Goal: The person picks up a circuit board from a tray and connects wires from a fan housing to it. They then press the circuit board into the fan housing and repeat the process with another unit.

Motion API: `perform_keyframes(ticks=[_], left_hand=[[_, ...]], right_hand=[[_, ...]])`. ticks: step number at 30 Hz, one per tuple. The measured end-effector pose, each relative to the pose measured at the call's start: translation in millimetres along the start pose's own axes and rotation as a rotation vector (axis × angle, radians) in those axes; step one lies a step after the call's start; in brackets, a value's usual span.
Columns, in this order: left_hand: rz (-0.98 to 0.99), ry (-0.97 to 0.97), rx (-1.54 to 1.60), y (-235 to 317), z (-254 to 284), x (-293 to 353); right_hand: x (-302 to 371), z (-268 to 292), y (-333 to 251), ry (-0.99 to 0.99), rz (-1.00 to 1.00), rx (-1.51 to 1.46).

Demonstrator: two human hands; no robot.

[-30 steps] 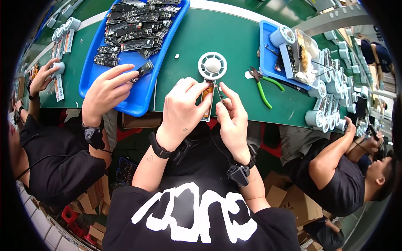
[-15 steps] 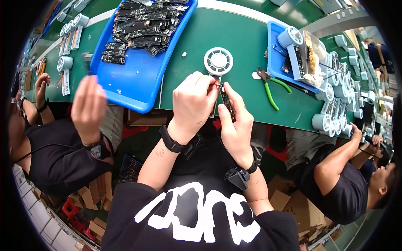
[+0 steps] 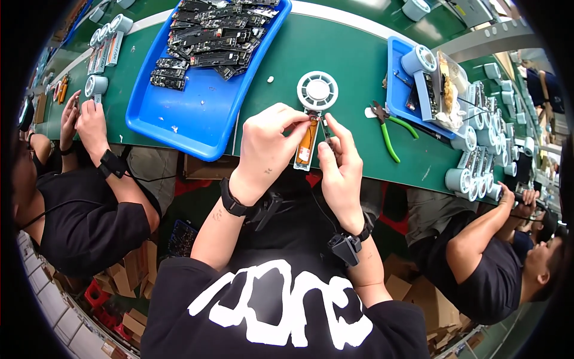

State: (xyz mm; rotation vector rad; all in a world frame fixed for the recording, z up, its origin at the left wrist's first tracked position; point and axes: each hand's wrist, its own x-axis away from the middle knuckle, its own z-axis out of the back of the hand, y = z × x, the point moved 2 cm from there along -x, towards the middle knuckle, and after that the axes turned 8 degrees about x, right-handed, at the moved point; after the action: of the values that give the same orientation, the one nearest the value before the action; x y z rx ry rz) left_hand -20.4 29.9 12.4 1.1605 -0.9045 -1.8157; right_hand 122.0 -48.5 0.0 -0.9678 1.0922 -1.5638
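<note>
A white handheld fan lies on the green table in front of me, its round grille head pointing away. Its opened handle shows an orange-brown battery inside. My left hand pinches thumb and forefinger at the top of the handle, near the fan's neck; what is between the fingertips is too small to make out. Between the thumb and fingers of my right hand is a narrow black circuit board, held on edge just right of the handle and partly covered by the fingers.
Left of my hands is a blue tray with many circuit boards. Green-handled cutters lie to the right, near a smaller blue tray of parts. More fans stand at the far right. Co-workers sit on both sides.
My hands have moved slightly apart, uncovering the handle and its battery. The circuit board has turned onto its edge. The co-worker at left has drawn a hand back toward their other hand.
</note>
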Motion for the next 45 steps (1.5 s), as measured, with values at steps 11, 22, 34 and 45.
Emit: perform_keyframes(ticks=[11, 22, 34, 45], left_hand=[[0.235, 0.301, 0.206, 27.4, -0.3, 33.6], [0.282, 0.090, 0.562, 7.6, -45.2, 26.8], [0.498, 0.010, 0.544, -27.3, -20.6, 10.1], [0.037, 0.126, 0.232, -28.5, -13.4, 17.7]], right_hand=[[51.2, -2.5, -18.0, 0.013, 0.053, 0.099], [44.8, 23.6, -16.8, 0.231, 0.062, 0.367], [-11.3, -4.1, -15.5, 0.275, 0.296, 0.604], [-2.6, -1.5, -11.3, 0.258, 0.328, 0.636]])
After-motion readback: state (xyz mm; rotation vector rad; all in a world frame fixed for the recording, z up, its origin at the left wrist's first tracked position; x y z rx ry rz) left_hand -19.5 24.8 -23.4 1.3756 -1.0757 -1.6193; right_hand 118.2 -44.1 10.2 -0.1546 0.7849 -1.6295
